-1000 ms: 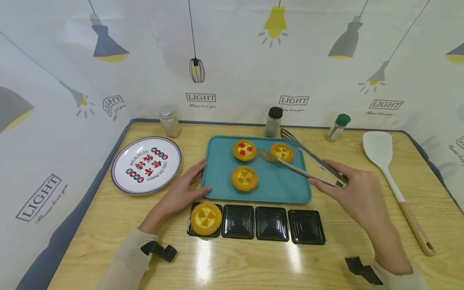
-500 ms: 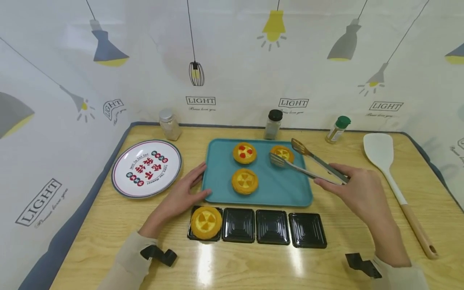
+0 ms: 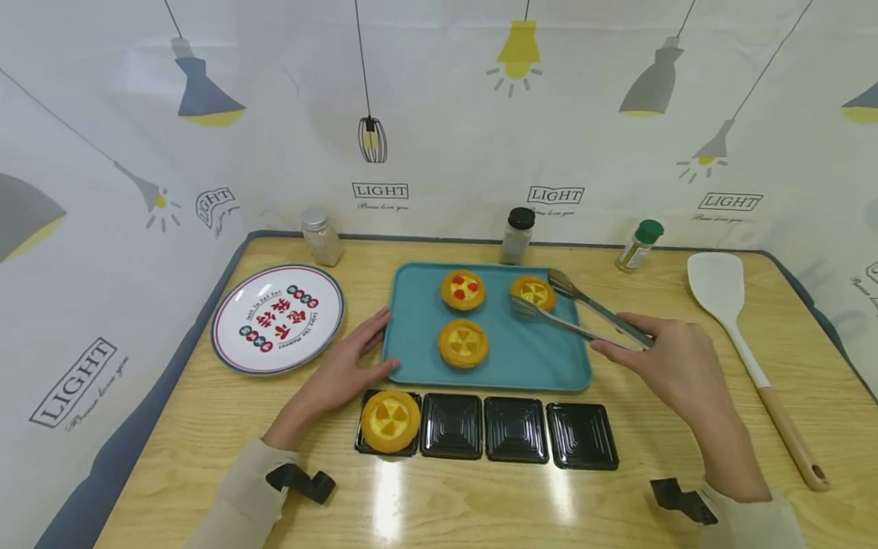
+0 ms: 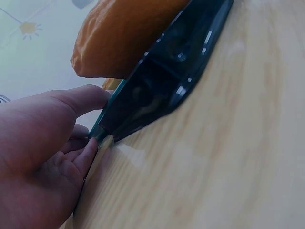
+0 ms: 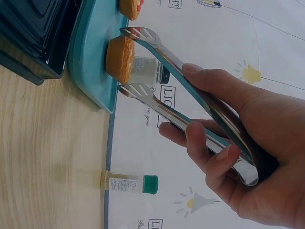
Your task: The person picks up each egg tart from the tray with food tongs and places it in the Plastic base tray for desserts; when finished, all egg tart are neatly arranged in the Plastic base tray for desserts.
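Note:
My right hand (image 3: 679,366) grips metal tongs (image 3: 597,307), thumb on one arm and fingers curled round the other. The slotted tips stand on either side of an egg tart (image 3: 532,294) at the back right of the blue tray (image 3: 521,366). Contact between tips and tart is hard to tell in the right wrist view. My left hand (image 3: 352,358) holds the tray's left edge, thumb at the front corner, as the left wrist view (image 4: 52,143) also shows. Two more tarts lie on the tray: a red-dotted one (image 3: 463,290) and a plain yellow one (image 3: 463,343).
Several black square holders (image 3: 516,429) line the tray's front; the leftmost carries another tart (image 3: 390,422). A printed plate (image 3: 277,319) lies at left, a white spatula (image 3: 727,305) at right. Seasoning jars stand behind: silver-capped (image 3: 321,238), black-capped (image 3: 517,238) and green-capped (image 3: 639,245).
The tongs have shifted right and down, from beside and above the back-right tart to either side of it, and their tips have drawn closer together. My left hand stays on the tray.

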Tool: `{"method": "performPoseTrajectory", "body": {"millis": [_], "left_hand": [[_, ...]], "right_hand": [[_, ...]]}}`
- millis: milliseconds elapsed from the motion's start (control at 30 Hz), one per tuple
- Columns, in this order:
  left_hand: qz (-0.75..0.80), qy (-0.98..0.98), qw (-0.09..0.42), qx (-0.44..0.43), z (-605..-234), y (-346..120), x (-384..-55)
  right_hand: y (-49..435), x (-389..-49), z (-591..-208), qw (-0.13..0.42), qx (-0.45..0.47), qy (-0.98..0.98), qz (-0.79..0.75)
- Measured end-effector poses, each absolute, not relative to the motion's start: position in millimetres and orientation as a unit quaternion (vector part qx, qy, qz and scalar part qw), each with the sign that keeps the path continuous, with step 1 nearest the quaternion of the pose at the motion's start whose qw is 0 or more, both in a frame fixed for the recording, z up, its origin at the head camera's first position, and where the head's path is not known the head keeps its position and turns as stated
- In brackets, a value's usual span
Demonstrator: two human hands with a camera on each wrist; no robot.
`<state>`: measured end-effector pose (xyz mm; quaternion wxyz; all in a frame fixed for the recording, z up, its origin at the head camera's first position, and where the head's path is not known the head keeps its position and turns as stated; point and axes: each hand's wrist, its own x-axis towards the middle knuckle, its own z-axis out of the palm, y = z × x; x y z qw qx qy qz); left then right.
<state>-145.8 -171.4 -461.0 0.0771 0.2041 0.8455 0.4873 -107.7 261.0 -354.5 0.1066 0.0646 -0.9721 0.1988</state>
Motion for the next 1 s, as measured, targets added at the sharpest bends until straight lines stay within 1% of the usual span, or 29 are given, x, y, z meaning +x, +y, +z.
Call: {"method": "performPoseTrajectory", "body": {"millis": [600, 833, 1000], "left_hand": [[0.496, 0.841, 0.079, 0.201, -463, -173, -143], [0.492, 0.844, 0.081, 0.197, -463, -173, -143], [0.485, 0.848, 0.08, 0.198, -460, -173, -145]], "right_hand": [[261, -107, -356, 0.107, 0.06, -0.968, 0.218], [262, -107, -356, 0.123, 0.071, -0.963, 0.227], [264, -98, -339, 0.143, 0.095, -0.941, 0.291]]}}
